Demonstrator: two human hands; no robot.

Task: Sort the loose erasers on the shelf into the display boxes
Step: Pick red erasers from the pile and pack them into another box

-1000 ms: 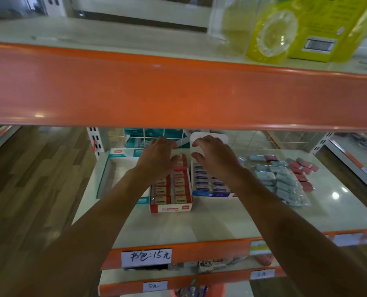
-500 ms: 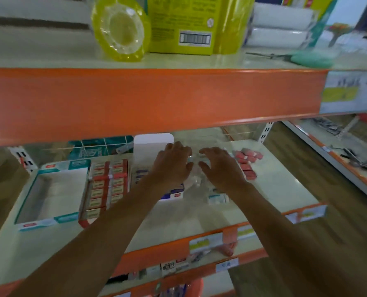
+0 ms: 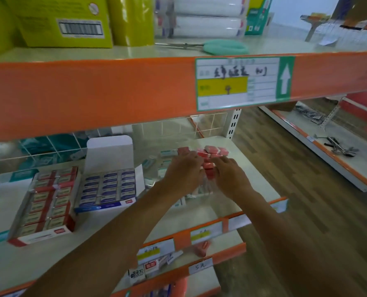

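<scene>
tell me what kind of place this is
Most likely a shop, probably selling stationery: the orange-edged shelves carry a printed price label and a handwritten price tag, erasers sit in open display boxes, and another stocked shelf stands across the aisle.

The shelf (image 3: 105, 236) looks like smooth pale laminate with a soft sheen. Its front edge (image 3: 180, 239) is orange, painted metal I think, and semi-glossy. Toward the shelf's back right corner the red erasers (image 3: 210, 152) gleam in slick clear wrap. Nearer its left edge, my display boxes (image 3: 105, 205) are printed cardboard, glossy outside, with the raised flap (image 3: 109, 151) plain matt white. Along the rear edge the back panel (image 3: 178, 127) is clear shiny plastic. The floor (image 3: 307, 211) is matt wood-grain plank.
</scene>
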